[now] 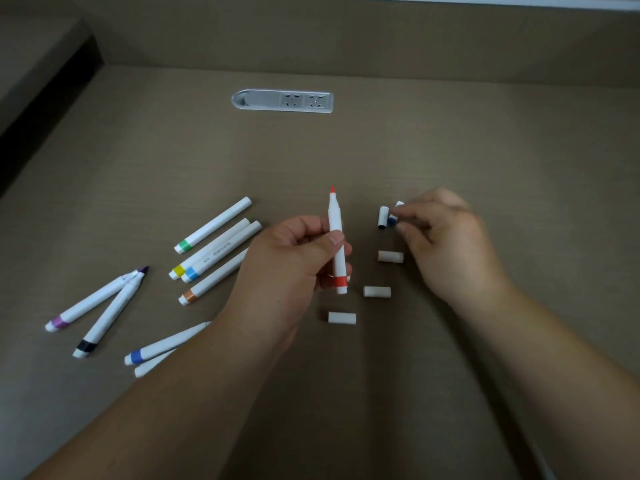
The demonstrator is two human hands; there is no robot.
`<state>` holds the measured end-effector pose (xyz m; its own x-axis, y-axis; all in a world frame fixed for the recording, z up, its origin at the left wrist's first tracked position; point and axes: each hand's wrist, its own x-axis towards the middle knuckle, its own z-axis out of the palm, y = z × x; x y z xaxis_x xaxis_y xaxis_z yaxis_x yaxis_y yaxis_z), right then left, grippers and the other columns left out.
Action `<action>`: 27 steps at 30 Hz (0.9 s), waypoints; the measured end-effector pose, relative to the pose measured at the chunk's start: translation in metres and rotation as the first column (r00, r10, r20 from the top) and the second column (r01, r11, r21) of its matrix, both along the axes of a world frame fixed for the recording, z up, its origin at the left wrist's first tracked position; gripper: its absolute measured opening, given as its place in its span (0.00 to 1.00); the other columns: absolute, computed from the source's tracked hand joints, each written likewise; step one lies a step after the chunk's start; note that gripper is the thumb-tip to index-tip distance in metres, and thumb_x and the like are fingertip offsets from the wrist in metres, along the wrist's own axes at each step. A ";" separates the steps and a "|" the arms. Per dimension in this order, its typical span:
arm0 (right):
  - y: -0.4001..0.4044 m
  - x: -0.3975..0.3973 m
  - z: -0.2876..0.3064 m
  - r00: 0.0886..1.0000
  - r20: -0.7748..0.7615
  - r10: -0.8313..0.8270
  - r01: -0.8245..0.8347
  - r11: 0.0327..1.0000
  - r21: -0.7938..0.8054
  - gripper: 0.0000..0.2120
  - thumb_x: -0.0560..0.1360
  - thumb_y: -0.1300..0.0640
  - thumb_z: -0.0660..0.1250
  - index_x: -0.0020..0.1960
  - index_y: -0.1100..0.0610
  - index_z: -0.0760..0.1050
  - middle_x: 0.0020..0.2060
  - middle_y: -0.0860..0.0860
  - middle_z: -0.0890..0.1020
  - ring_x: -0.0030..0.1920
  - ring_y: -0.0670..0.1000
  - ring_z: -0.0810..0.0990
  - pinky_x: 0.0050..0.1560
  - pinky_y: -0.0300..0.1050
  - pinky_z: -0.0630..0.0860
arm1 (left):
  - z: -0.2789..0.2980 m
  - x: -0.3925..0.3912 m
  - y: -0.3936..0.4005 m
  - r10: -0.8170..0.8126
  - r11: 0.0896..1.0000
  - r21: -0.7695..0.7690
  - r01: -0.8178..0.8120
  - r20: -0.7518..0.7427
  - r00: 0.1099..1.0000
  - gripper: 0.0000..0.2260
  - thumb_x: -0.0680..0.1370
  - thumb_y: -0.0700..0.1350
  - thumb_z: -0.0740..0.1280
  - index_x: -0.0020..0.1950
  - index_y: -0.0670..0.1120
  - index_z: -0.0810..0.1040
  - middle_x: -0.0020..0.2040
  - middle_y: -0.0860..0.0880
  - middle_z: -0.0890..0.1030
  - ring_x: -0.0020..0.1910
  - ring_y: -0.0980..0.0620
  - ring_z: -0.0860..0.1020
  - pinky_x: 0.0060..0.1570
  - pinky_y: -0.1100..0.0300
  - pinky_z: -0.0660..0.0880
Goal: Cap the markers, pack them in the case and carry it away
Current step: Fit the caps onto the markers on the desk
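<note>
My left hand [294,261] grips an uncapped red marker [336,244] upright, with its red tip pointing away from me. My right hand [446,244] rests at the right, thumb and forefinger pinched on a small cap with a blue inside [392,221]. A white cap [382,218] lies just left of it. Three more white caps [390,257] [376,292] [341,318] lie on the table between my hands. No case is in view.
Capped green [213,225], yellow [178,270], light-blue [191,273] and orange [207,284] markers lie left of my hand. Uncapped purple [90,301] and black [110,315] markers lie far left. A blue marker [162,344] runs under my left forearm. A socket strip [282,101] sits in the table behind.
</note>
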<state>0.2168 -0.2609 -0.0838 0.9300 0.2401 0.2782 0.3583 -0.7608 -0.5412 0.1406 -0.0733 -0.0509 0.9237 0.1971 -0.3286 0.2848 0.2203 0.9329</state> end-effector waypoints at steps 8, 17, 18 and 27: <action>0.014 0.030 -0.005 0.982 0.081 0.169 -0.139 0.947 -0.291 0.10 0.72 0.63 0.71 0.47 0.50 0.86 0.49 0.49 0.81 0.50 0.58 0.74 0.48 0.47 0.66 | -0.002 0.001 0.005 0.021 1.000 -0.011 -0.021 -0.006 1.000 0.06 0.79 0.38 0.67 0.50 0.47 0.81 0.36 0.49 0.85 0.35 0.50 0.83 0.37 0.58 0.82; 0.016 -0.010 0.010 0.975 -0.059 0.213 -0.204 0.971 0.126 0.09 0.73 0.64 0.73 0.48 0.51 0.82 0.43 0.44 0.81 0.50 0.48 0.73 0.53 0.35 0.69 | -0.004 0.007 0.010 0.073 0.996 -0.045 -0.074 -0.030 0.997 0.05 0.79 0.39 0.66 0.48 0.47 0.80 0.35 0.49 0.85 0.34 0.51 0.82 0.38 0.57 0.82; 0.017 -0.015 0.010 0.973 -0.073 0.217 -0.204 0.966 0.158 0.09 0.73 0.64 0.73 0.47 0.50 0.82 0.43 0.43 0.81 0.50 0.47 0.74 0.53 0.34 0.68 | -0.004 0.007 0.010 0.081 0.995 -0.050 -0.083 -0.034 0.996 0.05 0.79 0.39 0.66 0.48 0.47 0.80 0.35 0.49 0.85 0.34 0.51 0.82 0.37 0.57 0.82; 0.025 -0.003 -0.006 0.995 -0.011 0.097 -0.097 0.975 -0.200 0.05 0.72 0.55 0.71 0.46 0.50 0.84 0.40 0.49 0.81 0.45 0.56 0.76 0.48 0.53 0.75 | -0.008 0.007 0.018 0.135 0.988 -0.064 -0.138 -0.056 0.989 0.04 0.80 0.39 0.66 0.48 0.46 0.79 0.34 0.50 0.85 0.33 0.52 0.82 0.33 0.59 0.80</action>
<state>0.2141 -0.2359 -0.0897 0.8996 0.3801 0.2149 0.4356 -0.8150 -0.3822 0.1476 -0.0551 -0.0585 0.8709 0.2962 -0.3921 0.2954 0.3221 0.8995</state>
